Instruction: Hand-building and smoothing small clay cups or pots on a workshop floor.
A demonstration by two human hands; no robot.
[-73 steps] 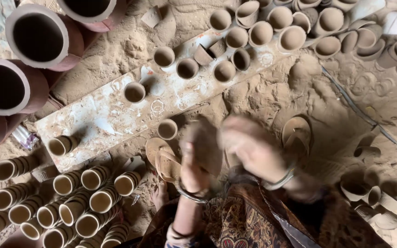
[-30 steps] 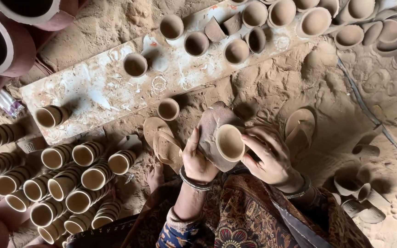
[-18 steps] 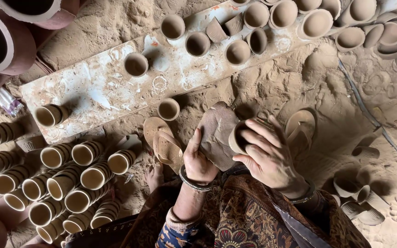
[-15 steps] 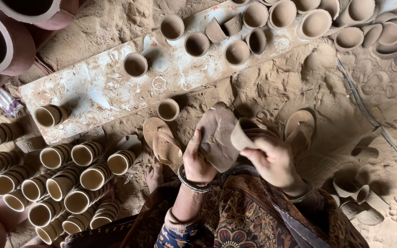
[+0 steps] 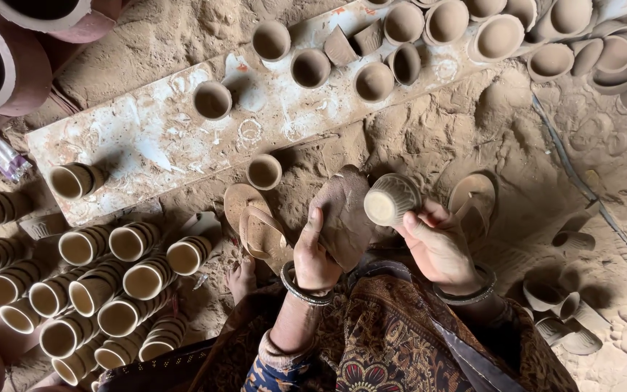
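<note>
My right hand pinches a small, light, brittle-looking clay cup by its wall, while my left hand clasps a stiff brown pad beside it.

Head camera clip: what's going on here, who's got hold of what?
A person sits on sandy ground among many small clay cups. Their right hand holds one small clay cup tipped on its side, its base facing the camera. Their left hand grips a flat brown pad just beside the cup; whether the two touch is unclear. Stacked cups lie to the left, loose cups stand on a whitish board ahead, and a sandal lies near the left hand.
</note>
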